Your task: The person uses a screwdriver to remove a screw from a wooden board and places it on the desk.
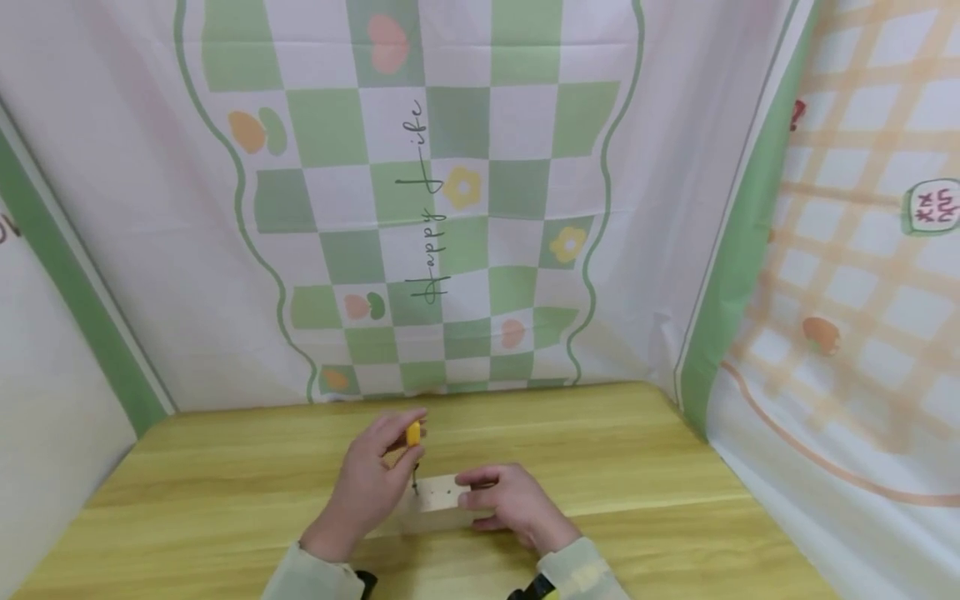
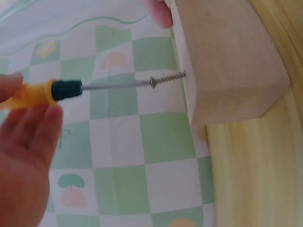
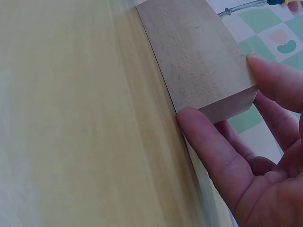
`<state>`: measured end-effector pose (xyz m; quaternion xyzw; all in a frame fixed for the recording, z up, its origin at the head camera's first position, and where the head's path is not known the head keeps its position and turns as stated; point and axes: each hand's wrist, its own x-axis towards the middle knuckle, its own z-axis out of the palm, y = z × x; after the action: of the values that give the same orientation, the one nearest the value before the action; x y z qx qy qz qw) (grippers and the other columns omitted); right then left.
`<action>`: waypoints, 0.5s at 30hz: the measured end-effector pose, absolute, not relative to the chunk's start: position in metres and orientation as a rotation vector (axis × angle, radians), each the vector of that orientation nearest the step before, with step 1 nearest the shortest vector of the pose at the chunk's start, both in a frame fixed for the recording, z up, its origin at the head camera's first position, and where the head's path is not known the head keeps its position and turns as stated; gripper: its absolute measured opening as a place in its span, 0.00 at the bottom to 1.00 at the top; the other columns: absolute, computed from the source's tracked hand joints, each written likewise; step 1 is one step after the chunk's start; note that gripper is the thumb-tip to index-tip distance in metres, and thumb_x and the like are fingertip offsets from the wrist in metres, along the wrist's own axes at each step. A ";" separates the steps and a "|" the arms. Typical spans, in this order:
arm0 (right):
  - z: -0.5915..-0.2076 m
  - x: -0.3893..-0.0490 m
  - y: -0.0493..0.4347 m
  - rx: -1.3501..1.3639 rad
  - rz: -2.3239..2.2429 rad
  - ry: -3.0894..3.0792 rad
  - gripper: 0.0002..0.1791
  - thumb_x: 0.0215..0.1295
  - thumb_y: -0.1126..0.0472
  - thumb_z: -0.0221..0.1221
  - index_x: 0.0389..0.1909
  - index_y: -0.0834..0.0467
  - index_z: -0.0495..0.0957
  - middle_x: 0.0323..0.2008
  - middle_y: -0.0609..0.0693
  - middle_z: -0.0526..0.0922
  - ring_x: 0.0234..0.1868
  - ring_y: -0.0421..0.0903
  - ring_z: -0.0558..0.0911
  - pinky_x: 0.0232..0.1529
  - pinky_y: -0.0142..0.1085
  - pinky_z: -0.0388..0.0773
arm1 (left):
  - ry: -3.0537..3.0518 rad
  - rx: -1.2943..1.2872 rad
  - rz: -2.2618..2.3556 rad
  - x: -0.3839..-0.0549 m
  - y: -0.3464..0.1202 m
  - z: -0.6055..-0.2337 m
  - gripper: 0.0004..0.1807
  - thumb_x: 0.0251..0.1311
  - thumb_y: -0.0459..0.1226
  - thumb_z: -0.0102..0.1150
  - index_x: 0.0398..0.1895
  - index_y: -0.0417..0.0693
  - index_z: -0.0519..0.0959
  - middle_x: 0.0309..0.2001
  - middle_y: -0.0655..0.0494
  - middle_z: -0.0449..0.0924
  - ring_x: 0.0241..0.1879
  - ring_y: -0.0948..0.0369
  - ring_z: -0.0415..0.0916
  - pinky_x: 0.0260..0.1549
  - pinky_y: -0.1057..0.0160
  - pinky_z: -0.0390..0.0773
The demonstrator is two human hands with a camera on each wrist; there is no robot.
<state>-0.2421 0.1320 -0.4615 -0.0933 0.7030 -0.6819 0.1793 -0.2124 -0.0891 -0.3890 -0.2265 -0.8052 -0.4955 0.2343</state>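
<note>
In the left wrist view my left hand [image 2: 28, 142] grips the yellow handle of a screwdriver [image 2: 113, 86]. Its tip meets the head of a screw [image 2: 168, 79], whose point touches a face of the pale wooden block [image 2: 232, 42]. Most of the screw's thread is outside the wood. My right hand [image 3: 255, 165] holds the block's other end between thumb and fingers, as the right wrist view shows. From the head view, the block [image 1: 441, 492] lies on the table, the screwdriver [image 1: 414, 437] stands upright over its left end, and small dark holes or marks dot its top.
The wood-grain table [image 1: 225, 492] runs back to a hanging cloth [image 1: 465, 117] with green and white checks. Another patterned cloth [image 1: 862, 292] hangs along the right side, and a white one [image 1: 45, 333] on the left.
</note>
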 end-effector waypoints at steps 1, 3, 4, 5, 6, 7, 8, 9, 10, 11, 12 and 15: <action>-0.461 -0.242 0.132 -0.263 -1.924 1.989 0.20 0.59 0.68 0.69 0.52 0.66 0.81 0.52 0.57 0.81 0.46 0.52 0.82 0.41 0.50 0.85 | -2.215 -0.630 -1.420 -0.212 -0.091 -0.389 0.29 0.59 0.20 0.62 0.62 0.52 0.78 0.50 0.57 0.80 0.46 0.62 0.80 0.46 0.64 0.82; -0.461 -0.242 0.131 -0.260 -1.923 1.992 0.19 0.59 0.68 0.69 0.52 0.66 0.81 0.52 0.57 0.81 0.46 0.52 0.82 0.41 0.50 0.85 | -2.218 -0.632 -1.513 -0.213 -0.093 -0.389 0.31 0.60 0.18 0.59 0.64 0.52 0.77 0.54 0.56 0.80 0.49 0.61 0.81 0.48 0.63 0.81; -0.461 -0.242 0.131 -0.259 -1.922 1.992 0.19 0.59 0.69 0.68 0.52 0.66 0.81 0.52 0.57 0.81 0.46 0.52 0.82 0.41 0.50 0.85 | -2.212 -0.629 -1.541 -0.213 -0.094 -0.389 0.31 0.61 0.18 0.58 0.64 0.52 0.76 0.54 0.55 0.80 0.49 0.61 0.81 0.47 0.63 0.81; -0.461 -0.242 0.131 -0.260 -1.922 1.995 0.19 0.59 0.69 0.68 0.53 0.66 0.81 0.52 0.57 0.81 0.46 0.52 0.82 0.41 0.50 0.85 | -2.200 -0.626 -1.550 -0.213 -0.095 -0.389 0.31 0.60 0.18 0.58 0.64 0.52 0.76 0.54 0.54 0.81 0.48 0.60 0.82 0.46 0.63 0.82; -0.461 -0.241 0.131 -0.260 -1.922 1.995 0.19 0.59 0.69 0.68 0.53 0.66 0.81 0.52 0.57 0.81 0.46 0.52 0.82 0.41 0.50 0.85 | -2.188 -0.622 -1.536 -0.213 -0.095 -0.389 0.32 0.59 0.18 0.59 0.64 0.52 0.77 0.52 0.55 0.82 0.46 0.60 0.82 0.44 0.64 0.83; -0.462 -0.242 0.131 -0.260 -1.923 1.994 0.19 0.59 0.69 0.68 0.53 0.66 0.81 0.53 0.57 0.81 0.46 0.52 0.82 0.41 0.51 0.85 | -2.173 -0.616 -1.514 -0.214 -0.095 -0.390 0.32 0.57 0.18 0.61 0.63 0.52 0.78 0.50 0.54 0.83 0.45 0.59 0.83 0.42 0.64 0.83; -0.462 -0.242 0.131 -0.259 -1.923 1.993 0.20 0.59 0.69 0.68 0.53 0.66 0.81 0.52 0.57 0.80 0.46 0.52 0.82 0.41 0.51 0.85 | -2.156 -0.610 -1.485 -0.214 -0.095 -0.390 0.31 0.56 0.18 0.63 0.62 0.51 0.79 0.47 0.54 0.84 0.42 0.59 0.83 0.40 0.64 0.84; -0.463 -0.242 0.131 -0.259 -1.923 1.992 0.20 0.59 0.69 0.68 0.53 0.66 0.81 0.52 0.57 0.80 0.46 0.52 0.82 0.41 0.51 0.85 | -2.133 -0.611 -1.448 -0.214 -0.095 -0.390 0.31 0.55 0.19 0.65 0.61 0.51 0.80 0.44 0.54 0.84 0.40 0.59 0.83 0.38 0.64 0.84; -0.463 -0.242 0.131 -0.259 -1.922 1.992 0.20 0.59 0.68 0.68 0.53 0.66 0.81 0.52 0.57 0.80 0.46 0.52 0.82 0.41 0.51 0.85 | -2.119 -0.601 -1.404 -0.214 -0.094 -0.391 0.31 0.53 0.20 0.67 0.60 0.51 0.80 0.42 0.55 0.84 0.38 0.60 0.83 0.35 0.65 0.84; -0.463 -0.243 0.132 -0.260 -1.919 1.993 0.20 0.59 0.68 0.68 0.53 0.66 0.81 0.52 0.57 0.80 0.47 0.52 0.82 0.41 0.50 0.85 | -2.108 -0.589 -1.358 -0.215 -0.093 -0.392 0.31 0.51 0.21 0.69 0.60 0.50 0.81 0.39 0.56 0.84 0.35 0.61 0.83 0.34 0.66 0.84; -0.463 -0.243 0.132 -0.261 -1.917 1.992 0.20 0.59 0.68 0.69 0.53 0.66 0.81 0.52 0.57 0.80 0.47 0.52 0.82 0.41 0.50 0.85 | -2.099 -0.575 -1.307 -0.216 -0.093 -0.392 0.32 0.50 0.22 0.71 0.60 0.50 0.81 0.37 0.56 0.82 0.33 0.62 0.81 0.31 0.67 0.84; -0.463 -0.243 0.132 -0.264 -1.912 1.994 0.19 0.60 0.67 0.69 0.53 0.65 0.82 0.52 0.56 0.81 0.47 0.52 0.82 0.41 0.50 0.85 | -2.089 -0.543 -1.174 -0.218 -0.091 -0.394 0.32 0.48 0.25 0.74 0.60 0.49 0.81 0.32 0.58 0.74 0.29 0.66 0.77 0.29 0.68 0.83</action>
<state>-0.2435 0.1321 -0.4634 -0.0934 0.7065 -0.6774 0.1823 -0.2178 -0.0911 -0.3944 -0.2081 -0.8008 -0.4502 0.3358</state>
